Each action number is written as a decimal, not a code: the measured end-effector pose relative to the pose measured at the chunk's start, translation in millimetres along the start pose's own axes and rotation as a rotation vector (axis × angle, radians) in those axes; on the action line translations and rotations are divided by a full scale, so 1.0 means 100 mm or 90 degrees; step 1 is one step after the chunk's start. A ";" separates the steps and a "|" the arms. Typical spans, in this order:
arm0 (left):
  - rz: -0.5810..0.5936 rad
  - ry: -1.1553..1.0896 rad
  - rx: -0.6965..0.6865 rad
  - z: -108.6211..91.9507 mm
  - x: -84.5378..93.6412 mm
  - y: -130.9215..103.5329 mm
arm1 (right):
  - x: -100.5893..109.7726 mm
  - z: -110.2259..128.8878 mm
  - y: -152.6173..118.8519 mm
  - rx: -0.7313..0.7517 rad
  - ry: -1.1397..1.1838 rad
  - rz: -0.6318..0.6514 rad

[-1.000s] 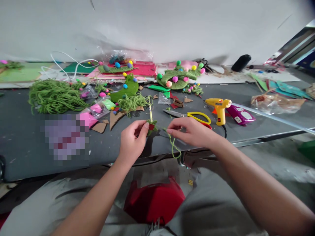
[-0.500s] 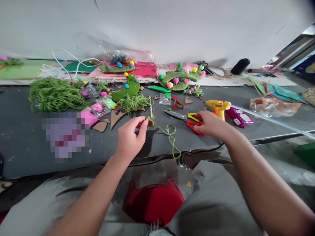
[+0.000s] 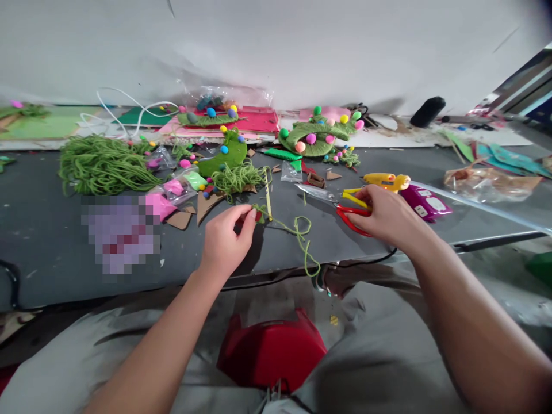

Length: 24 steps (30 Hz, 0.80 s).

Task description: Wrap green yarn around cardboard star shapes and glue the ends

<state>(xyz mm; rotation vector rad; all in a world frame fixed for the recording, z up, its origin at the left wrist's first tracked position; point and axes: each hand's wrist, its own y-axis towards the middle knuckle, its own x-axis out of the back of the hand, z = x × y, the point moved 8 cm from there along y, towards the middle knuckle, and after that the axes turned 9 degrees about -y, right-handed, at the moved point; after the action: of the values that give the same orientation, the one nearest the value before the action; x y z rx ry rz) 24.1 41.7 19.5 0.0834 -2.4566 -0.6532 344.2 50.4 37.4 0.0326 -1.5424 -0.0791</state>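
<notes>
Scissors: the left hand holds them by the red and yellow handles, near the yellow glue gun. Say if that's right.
No: in the head view, the right hand, not the left hand, holds the scissors by the red and yellow handles, near the yellow glue gun.

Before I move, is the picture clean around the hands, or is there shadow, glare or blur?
Head view: dark shadow on the table beside the left hand; same view, glints on the plastic bag at right; head view again, a pixelated patch hides detail, but the scissors look fairly clear.
</notes>
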 end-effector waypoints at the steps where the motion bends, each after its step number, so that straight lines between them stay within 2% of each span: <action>1: -0.001 0.002 0.003 0.01 0.01 0.00 | 0.04 0.00 -0.03 0.008 0.008 -0.017; 5: -0.002 0.012 0.000 0.02 0.01 0.00 | 0.19 0.04 -0.16 0.011 0.025 -0.079; 7: 0.005 0.020 -0.013 0.00 -0.01 -0.01 | 0.23 0.13 -0.25 0.044 0.048 -0.095; 10: 0.015 0.039 -0.042 -0.05 -0.05 -0.02 | 0.26 0.33 -0.39 0.107 0.044 -0.095; 14: 0.023 0.064 -0.094 -0.12 -0.08 -0.05 | 0.25 0.51 -0.52 0.113 -0.013 -0.081; 24: -0.029 0.087 -0.228 -0.20 -0.10 -0.09 | 0.38 0.62 -0.65 0.134 -0.091 -0.100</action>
<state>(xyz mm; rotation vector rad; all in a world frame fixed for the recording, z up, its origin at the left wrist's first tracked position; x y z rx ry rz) 42.6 26.7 24.3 0.0420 -2.1785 -1.0601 281.6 -15.8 72.5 0.3214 -1.6834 -0.0436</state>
